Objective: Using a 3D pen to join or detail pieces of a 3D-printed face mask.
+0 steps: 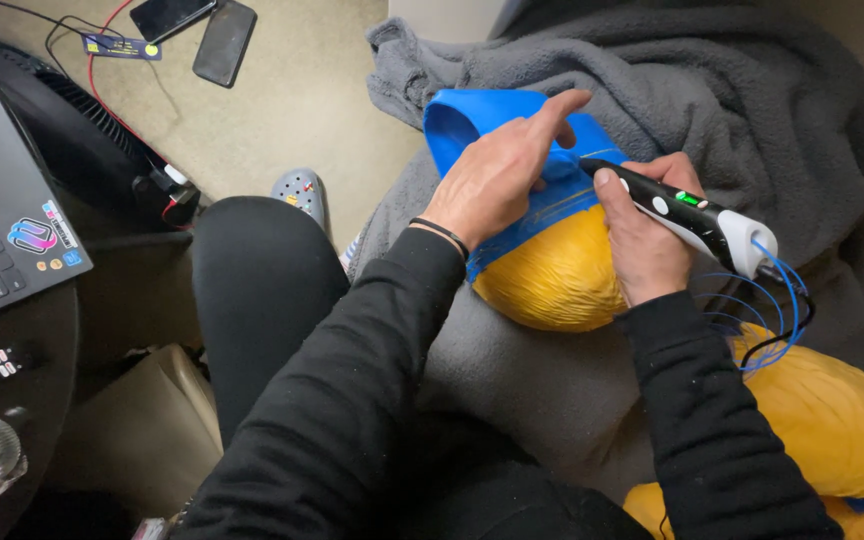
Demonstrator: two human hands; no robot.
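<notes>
Blue-and-yellow shell (552,265) lay on grey blanket (752,110). Left hand (497,175) rested flat on it, fingers apart; right hand (642,235) clamped one black pen tool (677,205). Two phones (197,25) far left of shell.

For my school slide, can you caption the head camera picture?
Left hand steadies a blue-and-yellow shell while right hand holds a 3D pen.

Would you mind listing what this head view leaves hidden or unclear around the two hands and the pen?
- Pen tip: hidden between the right hand and the blue and yellow piece.
- Right hand's fingertips: wrapped behind the pen.
- The seam where blue meets yellow: partly covered by the left hand.
- Blue filament: its far end is lost against the grey blanket.
- Second yellow piece: cut off by the right edge.
</notes>
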